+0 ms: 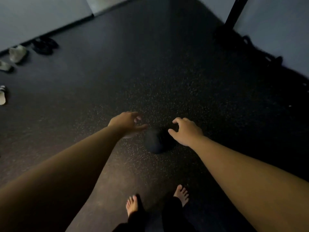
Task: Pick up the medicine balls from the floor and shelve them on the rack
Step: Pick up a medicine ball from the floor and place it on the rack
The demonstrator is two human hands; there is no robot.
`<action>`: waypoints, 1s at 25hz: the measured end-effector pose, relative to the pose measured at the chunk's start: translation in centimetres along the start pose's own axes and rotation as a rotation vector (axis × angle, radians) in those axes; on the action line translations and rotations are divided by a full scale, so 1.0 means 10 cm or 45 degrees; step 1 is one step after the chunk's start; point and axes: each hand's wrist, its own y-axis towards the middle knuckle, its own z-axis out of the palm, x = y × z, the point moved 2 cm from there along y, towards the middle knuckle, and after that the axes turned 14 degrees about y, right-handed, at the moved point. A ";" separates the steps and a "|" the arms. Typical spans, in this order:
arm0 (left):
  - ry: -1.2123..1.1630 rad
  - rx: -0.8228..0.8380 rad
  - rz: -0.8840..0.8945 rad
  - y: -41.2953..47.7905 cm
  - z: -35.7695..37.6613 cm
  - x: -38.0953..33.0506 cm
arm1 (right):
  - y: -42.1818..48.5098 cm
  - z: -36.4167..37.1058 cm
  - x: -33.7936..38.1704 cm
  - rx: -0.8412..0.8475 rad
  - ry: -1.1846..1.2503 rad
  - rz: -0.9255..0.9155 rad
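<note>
A dark medicine ball (156, 142) rests on the speckled black rubber floor (150, 81), straight in front of my bare feet. My left hand (127, 123) hovers just left of and above the ball, fingers spread and curled. On the ball's right side my right hand (185, 130) is held the same way, fingers apart. Neither hand clearly touches the ball. The view is dim and blurred. A black upright post (235, 11) stands at the far right against the wall; no rack shelves show.
Several sandals and slippers lie along the left wall: a black pair (44, 45) and pale ones (16, 53). Dark hardware (260, 49) runs along the base of the right wall. My feet (133, 204) stand at the bottom centre.
</note>
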 end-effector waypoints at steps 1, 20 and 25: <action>-0.025 0.020 -0.019 0.26 0.14 0.08 | 0.25 0.14 -0.07 0.016 0.010 0.020; -0.653 0.225 -0.246 3.73 4.29 1.02 | 3.83 3.33 -2.13 -0.069 0.457 0.275; -1.013 0.461 -0.438 3.91 4.54 1.07 | 3.86 3.39 -2.14 -0.023 0.744 0.445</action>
